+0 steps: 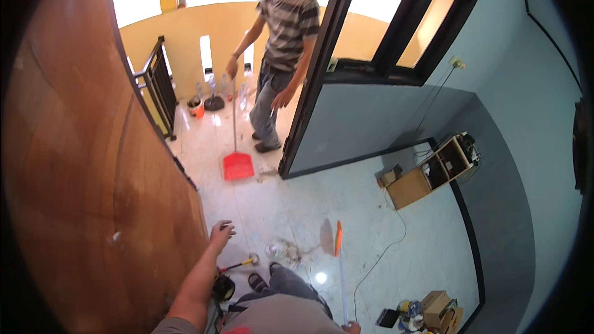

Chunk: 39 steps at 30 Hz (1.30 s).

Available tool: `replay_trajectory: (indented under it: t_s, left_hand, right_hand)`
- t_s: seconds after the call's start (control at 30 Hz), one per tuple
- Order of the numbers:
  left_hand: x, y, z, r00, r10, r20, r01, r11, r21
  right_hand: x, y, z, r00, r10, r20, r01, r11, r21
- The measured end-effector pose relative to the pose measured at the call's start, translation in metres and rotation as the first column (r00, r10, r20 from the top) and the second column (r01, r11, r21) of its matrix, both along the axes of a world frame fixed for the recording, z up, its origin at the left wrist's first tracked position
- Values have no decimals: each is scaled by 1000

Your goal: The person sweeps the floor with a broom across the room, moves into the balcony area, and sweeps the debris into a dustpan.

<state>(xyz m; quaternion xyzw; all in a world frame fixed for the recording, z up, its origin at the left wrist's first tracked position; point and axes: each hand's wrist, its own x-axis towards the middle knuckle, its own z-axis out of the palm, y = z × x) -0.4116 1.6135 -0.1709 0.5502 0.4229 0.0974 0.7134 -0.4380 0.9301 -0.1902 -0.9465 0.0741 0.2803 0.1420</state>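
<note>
My right hand (352, 327), at the bottom edge, is closed around the pale handle of an orange-headed broom (338, 239); the head is held over the tiled floor. My left hand (222, 233) is raised near the wooden door panel, fingers bent, with something small and pale at the fingertips that I cannot identify. A pile of dust and debris (291, 251) lies on the floor before my feet, beside a clear plastic item (274, 251). In the doorway a person in a striped shirt (290, 28) holds a long-handled red dustpan (238, 166) resting on the tiles.
A wooden cabinet (408, 190) and cables stand by the grey wall. Boxes (435, 308) and cans lie at lower right, near a black flat object (388, 318). A yellow-handled tool (241, 264) lies left of my feet. Bottles and a bucket (196, 107) stand outside.
</note>
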Motion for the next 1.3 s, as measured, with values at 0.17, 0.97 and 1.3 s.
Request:
replay_trajectory:
  t_s: [0.17,0.97,1.3]
  left_hand:
    - [95,97,40,999,12,-40,-4,982,190]
    - [305,358,17,766,600,-231,-272,628,729]
    - [348,425,13,965,167,204,-239,231,943]
  right_hand:
    - [75,64,38,990,-86,-116,89,996,18]
    - [345,195,24,972,38,-234,-64,993,-103]
    - [319,130,4,943,8,-334,-89,970,-227]
